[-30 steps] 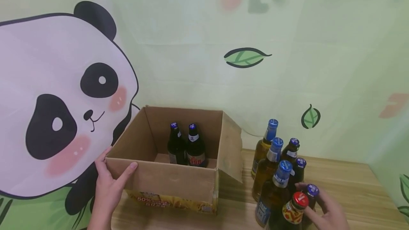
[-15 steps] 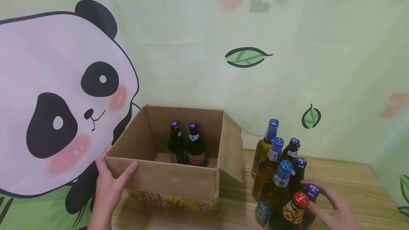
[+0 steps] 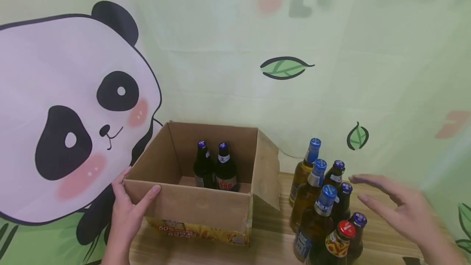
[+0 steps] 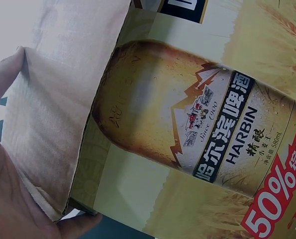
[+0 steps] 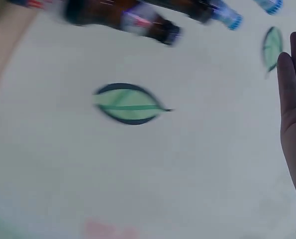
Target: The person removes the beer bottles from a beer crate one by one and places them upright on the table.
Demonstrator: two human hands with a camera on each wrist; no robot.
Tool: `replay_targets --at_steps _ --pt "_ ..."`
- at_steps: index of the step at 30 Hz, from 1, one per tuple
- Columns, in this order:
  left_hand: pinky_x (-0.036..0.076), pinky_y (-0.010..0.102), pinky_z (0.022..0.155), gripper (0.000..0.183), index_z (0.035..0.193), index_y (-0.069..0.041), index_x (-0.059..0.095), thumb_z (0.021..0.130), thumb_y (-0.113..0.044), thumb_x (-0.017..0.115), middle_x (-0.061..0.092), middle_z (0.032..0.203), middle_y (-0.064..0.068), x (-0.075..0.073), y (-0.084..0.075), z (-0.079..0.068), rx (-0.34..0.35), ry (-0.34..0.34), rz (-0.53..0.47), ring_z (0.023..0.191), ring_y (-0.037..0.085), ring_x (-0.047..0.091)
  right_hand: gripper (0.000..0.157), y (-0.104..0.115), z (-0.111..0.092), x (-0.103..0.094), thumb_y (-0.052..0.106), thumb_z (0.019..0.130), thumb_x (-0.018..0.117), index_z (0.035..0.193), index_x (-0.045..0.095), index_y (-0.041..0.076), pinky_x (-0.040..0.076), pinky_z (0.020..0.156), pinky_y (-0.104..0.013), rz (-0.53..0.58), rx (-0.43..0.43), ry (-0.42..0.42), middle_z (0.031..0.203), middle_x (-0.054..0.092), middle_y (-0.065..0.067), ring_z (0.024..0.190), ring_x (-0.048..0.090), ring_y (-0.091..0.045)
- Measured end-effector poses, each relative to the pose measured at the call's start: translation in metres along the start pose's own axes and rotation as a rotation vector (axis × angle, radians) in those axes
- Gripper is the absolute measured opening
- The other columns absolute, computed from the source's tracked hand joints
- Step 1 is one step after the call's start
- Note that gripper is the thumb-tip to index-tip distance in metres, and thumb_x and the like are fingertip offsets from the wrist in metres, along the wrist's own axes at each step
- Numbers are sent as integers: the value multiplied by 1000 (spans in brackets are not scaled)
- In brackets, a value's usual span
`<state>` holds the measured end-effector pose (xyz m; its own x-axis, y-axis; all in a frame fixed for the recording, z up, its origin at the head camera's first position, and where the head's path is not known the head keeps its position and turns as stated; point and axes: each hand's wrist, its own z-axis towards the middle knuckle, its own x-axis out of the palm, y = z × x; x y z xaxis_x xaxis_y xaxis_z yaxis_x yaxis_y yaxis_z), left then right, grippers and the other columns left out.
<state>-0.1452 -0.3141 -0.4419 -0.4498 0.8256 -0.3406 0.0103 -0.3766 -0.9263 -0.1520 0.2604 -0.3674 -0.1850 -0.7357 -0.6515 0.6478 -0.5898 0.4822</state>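
At its front left corner, my left hand grips an open cardboard box, thumb on the folded front flap. The left wrist view shows that flap between thumb and fingers, beside a printed beer picture. Two dark beer bottles stand inside the box. My right hand is raised to the right of a cluster of beer bottles, fingers extended and holding nothing. Nearest to it is a dark bottle with a blue-purple cap. A red-capped bottle stands in front, beside another purple-capped bottle.
Blue-capped brown bottles form the cluster's left side. The box's right flap leans outward toward them. All stand on a wooden table before a panda-printed cloth backdrop.
My right hand has let go of the front purple-capped bottle and moved up and away to the right. My left hand keeps its grip on the box.
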Motion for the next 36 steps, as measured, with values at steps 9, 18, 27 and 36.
replay_targets --at_steps 9,18,27,36 --pt "35 60 104 100 156 -37 9 85 -40 81 36 150 15 0 1 0 15 -16 -19 127 37 42 55 28 83 5 -12 72 79 123 70 7 46 99 -16 93 -390 126 117 72 -7 114 65 -12" --pt "36 60 104 100 156 -38 8 86 -41 79 36 150 14 0 2 -1 8 -7 -14 128 35 42 34 61 152 47 17 93 74 126 69 14 53 95 -31 122 -385 460 123 69 8 114 64 -10" --pt "38 60 104 98 156 -36 11 86 -38 80 36 149 14 -3 2 0 55 -16 -22 126 36 44 38 98 236 109 32 97 69 129 66 12 51 99 -35 236 -246 793 123 68 3 114 64 -12" --pt "37 59 105 97 155 -34 14 86 -39 80 38 150 13 -2 0 -1 71 -21 -20 128 36 44 35 134 317 176 37 97 67 124 69 15 50 99 -29 103 -253 848 119 69 5 111 63 -8"
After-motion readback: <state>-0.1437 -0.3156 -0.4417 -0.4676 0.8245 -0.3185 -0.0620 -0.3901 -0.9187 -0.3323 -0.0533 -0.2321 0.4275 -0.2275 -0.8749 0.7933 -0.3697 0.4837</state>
